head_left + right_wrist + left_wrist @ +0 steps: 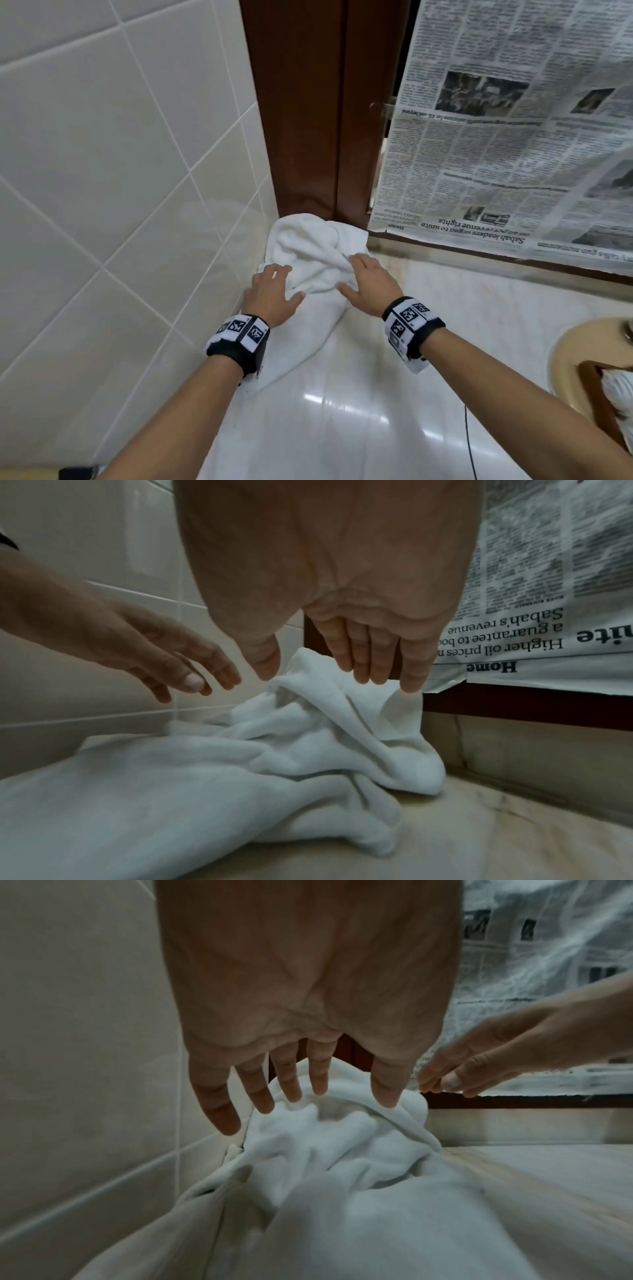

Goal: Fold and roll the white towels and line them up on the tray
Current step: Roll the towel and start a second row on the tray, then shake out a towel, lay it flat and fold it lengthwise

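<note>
Left hand [272,296] and right hand [370,285], fingers straight and spread (gripping nothing), hover over the crumpled white towel [317,260] lying just beneath both palms.

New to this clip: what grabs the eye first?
A crumpled white towel bunched in the counter's back corner, against the tiled wall. The left hand and right hand are spread open over it, neither with a grip. Behind, upside-down newspaper covers the window.
</note>
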`<state>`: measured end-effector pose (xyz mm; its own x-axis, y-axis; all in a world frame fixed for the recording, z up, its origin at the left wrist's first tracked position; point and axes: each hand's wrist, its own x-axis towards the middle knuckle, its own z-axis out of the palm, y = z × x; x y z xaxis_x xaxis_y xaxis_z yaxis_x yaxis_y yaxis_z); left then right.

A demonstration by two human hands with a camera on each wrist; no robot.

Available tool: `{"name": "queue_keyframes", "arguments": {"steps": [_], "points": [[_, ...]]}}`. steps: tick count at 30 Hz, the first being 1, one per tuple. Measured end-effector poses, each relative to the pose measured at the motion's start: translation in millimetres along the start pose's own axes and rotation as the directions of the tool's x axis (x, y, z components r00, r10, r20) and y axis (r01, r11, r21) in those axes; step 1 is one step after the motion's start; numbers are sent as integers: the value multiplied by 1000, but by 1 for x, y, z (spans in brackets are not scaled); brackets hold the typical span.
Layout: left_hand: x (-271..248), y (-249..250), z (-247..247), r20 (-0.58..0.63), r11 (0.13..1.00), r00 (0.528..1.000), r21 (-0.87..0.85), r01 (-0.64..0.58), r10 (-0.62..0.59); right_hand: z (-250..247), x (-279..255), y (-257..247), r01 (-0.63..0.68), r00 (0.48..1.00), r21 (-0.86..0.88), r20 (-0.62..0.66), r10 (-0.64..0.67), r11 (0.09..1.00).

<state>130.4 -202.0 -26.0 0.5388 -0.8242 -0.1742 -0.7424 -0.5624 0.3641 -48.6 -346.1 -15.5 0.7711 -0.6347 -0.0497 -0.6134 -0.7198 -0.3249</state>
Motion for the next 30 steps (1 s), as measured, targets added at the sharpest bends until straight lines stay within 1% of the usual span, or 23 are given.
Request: {"name": "queue_keyframes", "arguments": {"steps": [2, 5, 8, 12, 13, 15, 18, 21, 23, 26, 28, 30], "points": [[19, 1, -1, -14, 999, 1000, 38, 5, -5, -1, 21, 14, -30, 999, 1, -17, 30, 1000], [42, 7, -3, -65, 995, 998, 97, 9, -3, 4, 47, 30, -86, 996, 59, -3, 86, 995], [58, 16, -6, -97, 994, 995, 107, 12, -2, 16, 62, 38, -87, 996, 101, 12, 86, 991], [75, 29, -12, -131, 993, 990, 111, -34, 49, 29, 72, 42, -125, 992, 249, 54, 115, 960], [77, 32, -13, -152, 993, 987, 109, -45, 61, 30, 73, 43, -125, 992, 269, 45, 118, 955], [82, 40, -17, -173, 994, 982, 94, -60, 76, 30, 71, 43, -82, 996, 295, -17, 91, 952], [86, 51, -21, -150, 987, 984, 140, -77, 98, 22, 56, 42, 22, 988, 343, -149, 31, 939], [82, 56, -22, -149, 990, 985, 126, -70, 89, 4, 32, 45, 107, 966, 389, -258, -3, 915], [73, 61, -21, -142, 989, 984, 114, -89, 105, -12, 13, 48, 152, 951, 421, -308, -17, 894], [52, 69, -17, -131, 983, 975, 58, -173, 179, -35, -20, 47, 196, 937, 470, -348, -24, 861], [33, 72, -13, -161, 969, 956, 7, -247, 244, -46, -43, 47, 193, 932, 505, -362, 3, 841], [13, 74, -7, -204, 948, 932, -44, -315, 300, -55, -68, 50, 162, 926, 526, -373, 55, 835]]}}
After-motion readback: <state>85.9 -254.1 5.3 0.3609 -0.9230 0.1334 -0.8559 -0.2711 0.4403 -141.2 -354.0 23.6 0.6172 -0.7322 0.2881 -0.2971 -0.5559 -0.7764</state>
